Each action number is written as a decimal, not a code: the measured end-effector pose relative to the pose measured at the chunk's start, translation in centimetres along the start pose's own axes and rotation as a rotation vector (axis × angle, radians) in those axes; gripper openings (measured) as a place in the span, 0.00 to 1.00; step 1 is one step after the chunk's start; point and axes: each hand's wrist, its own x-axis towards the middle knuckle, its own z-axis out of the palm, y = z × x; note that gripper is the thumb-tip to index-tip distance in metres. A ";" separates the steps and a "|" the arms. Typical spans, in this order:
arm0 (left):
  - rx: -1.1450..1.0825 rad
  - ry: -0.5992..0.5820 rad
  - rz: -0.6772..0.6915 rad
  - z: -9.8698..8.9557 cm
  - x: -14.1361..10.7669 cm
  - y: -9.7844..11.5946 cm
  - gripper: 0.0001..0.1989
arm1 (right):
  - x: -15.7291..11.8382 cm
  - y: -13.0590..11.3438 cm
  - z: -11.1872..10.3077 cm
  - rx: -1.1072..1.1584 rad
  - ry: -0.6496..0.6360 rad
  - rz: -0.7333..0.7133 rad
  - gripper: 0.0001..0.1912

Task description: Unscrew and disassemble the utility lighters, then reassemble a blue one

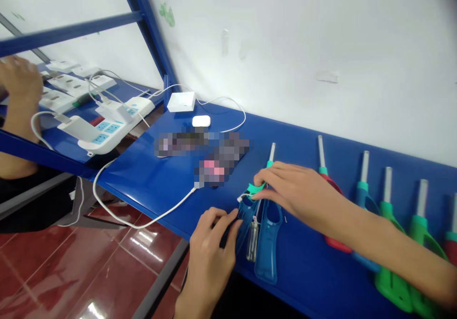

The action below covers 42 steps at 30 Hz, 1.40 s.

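Observation:
A blue lighter casing half (267, 257) lies on the blue table, with a metal-and-clear inner part (253, 240) beside it. Left of these, a second blue casing piece (243, 224) is partly covered by my left hand (213, 250), whose thumb and fingers close on its edge. My right hand (285, 185) reaches in from the right, thumb and fingertips pinched at a green trigger piece (255, 190). A thin white tube (243, 196) shows by those fingertips. Above them a metal nozzle (272, 153) points toward the wall.
Several long lighters, including a red one (333, 185) and a green one (392, 281), line the right side. Left are two blurred objects, a white cable (143, 226), a white box (181, 102) and a power strip (110, 131). Another person's hand (21, 83) is beyond the blue frame.

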 end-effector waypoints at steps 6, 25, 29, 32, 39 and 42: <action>0.016 0.006 -0.003 0.1 0.1 0.0 0.09 | 0.6 2.4 0.7 0.077 0.076 0.121 0.20; 0.007 0.001 0.001 0.0 0.3 0.0 0.09 | -0.1 6.5 -0.2 -0.223 -0.125 -0.028 0.14; 0.005 0.004 -0.002 -0.1 0.2 -0.1 0.09 | 0.0 6.5 -1.2 -0.244 -0.122 -0.062 0.20; 0.002 0.004 -0.001 -0.1 0.3 -0.1 0.09 | -0.5 6.7 -2.1 -0.231 -0.116 -0.061 0.27; 0.001 -0.017 -0.035 -0.1 0.4 -0.3 0.09 | -1.5 6.8 -4.3 -0.213 -0.036 0.004 0.30; -0.011 -0.041 -0.067 -0.3 0.4 -0.2 0.09 | -1.7 6.6 -5.5 -0.178 0.012 0.053 0.25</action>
